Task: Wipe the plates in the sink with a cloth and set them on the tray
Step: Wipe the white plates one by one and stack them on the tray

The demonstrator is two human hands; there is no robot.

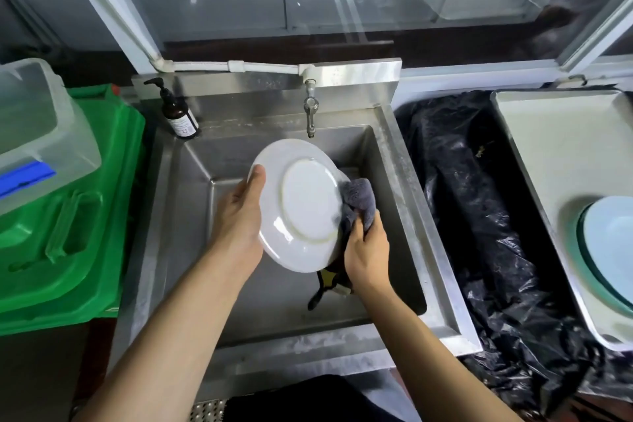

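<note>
Head view, looking down into a steel sink (404,181). A white plate (299,204) is held above the basin, tilted on edge, its underside and foot ring toward the camera; the eating face is turned away and cannot be seen. The left hand (241,216) grips the plate's left rim, thumb lying along the edge, fingers curled behind and hidden. The right hand (366,250) is closed round a bunched grey cloth (358,204), which presses against the plate's right rim; how far the cloth reaches behind the plate is hidden.

Below the plate, something dark with a yellowish patch lies in the basin (mostly covered by the plate and right wrist, so I cannot tell what it is). A tap (310,110) hangs over the back of the sink; a brown pump bottle (180,115) stands on the back left corner.

To the right, past a black plastic bag (479,216), a pale tray (561,147) is cut off by the frame edge; pale blue plates (613,243) stacked on it are also only partly in frame. At left, a green bin (68,250) with a clear tub (37,127) on top.
</note>
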